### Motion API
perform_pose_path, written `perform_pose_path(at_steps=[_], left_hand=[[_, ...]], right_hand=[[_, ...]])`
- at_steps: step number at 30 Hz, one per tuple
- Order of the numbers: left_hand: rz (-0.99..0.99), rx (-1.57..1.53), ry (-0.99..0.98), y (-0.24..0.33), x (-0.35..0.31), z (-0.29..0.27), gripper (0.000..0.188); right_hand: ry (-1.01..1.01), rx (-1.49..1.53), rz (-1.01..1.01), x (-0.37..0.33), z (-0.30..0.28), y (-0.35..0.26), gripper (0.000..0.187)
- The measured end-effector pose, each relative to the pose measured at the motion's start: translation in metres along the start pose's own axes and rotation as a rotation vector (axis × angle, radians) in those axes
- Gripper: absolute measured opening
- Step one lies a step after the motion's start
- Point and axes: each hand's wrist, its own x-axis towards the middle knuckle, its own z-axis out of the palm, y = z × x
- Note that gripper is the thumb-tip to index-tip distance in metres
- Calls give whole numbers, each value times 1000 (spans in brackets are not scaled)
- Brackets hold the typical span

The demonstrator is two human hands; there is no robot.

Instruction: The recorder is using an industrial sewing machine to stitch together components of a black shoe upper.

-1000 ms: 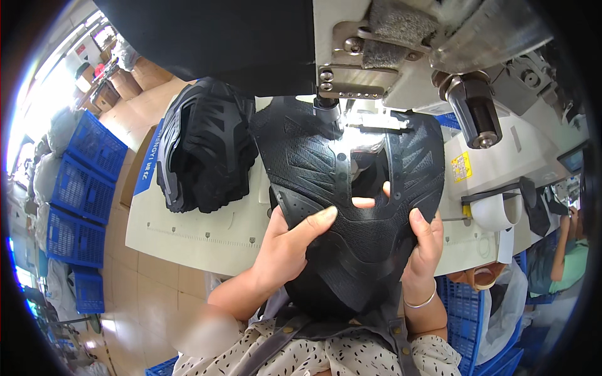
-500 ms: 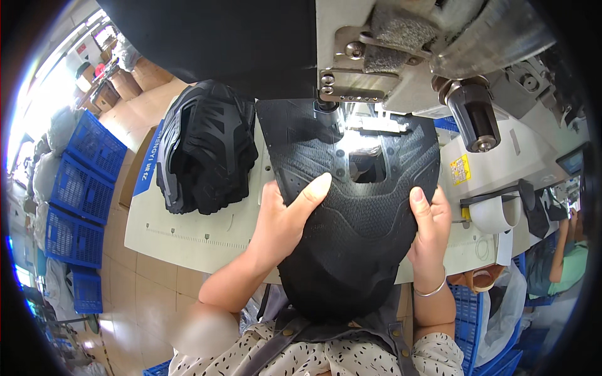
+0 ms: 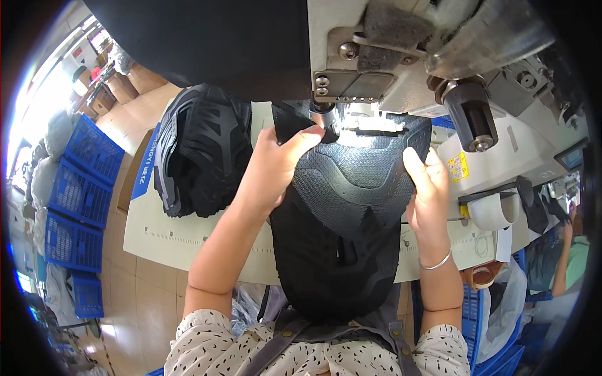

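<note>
Both hands pressing a black shoe upper (image 3: 351,207) flat under the sewing machine head (image 3: 389,56), left hand (image 3: 276,166) pinching its top-left edge, right hand (image 3: 429,188) open along its right edge, stack of black uppers (image 3: 200,150) on white table (image 3: 157,232), silver bracelet (image 3: 436,263) on right wrist

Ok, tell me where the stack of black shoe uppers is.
In the head view, the stack of black shoe uppers lies on the white table, to the left of the left hand, near the sewing machine.
</note>
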Motion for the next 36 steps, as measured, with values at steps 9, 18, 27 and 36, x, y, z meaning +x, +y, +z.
perform_pose_path(at_steps=[9, 18, 27, 36], left_hand=[[-28, -71, -93, 5, -2, -1, 15], [-29, -100, -27, -2, -21, 10, 18], [-55, -50, 71, -7, -37, 20, 21], [17, -75, 17, -34, -63, 18, 17]], right_hand=[[-69, 33, -15, -7, 0, 2, 21], [-48, 21, 70, -25, 4, 1, 16], [-70, 38, 103, -41, 13, 2, 11], [-193, -43, 211, -56, 28, 6, 13]])
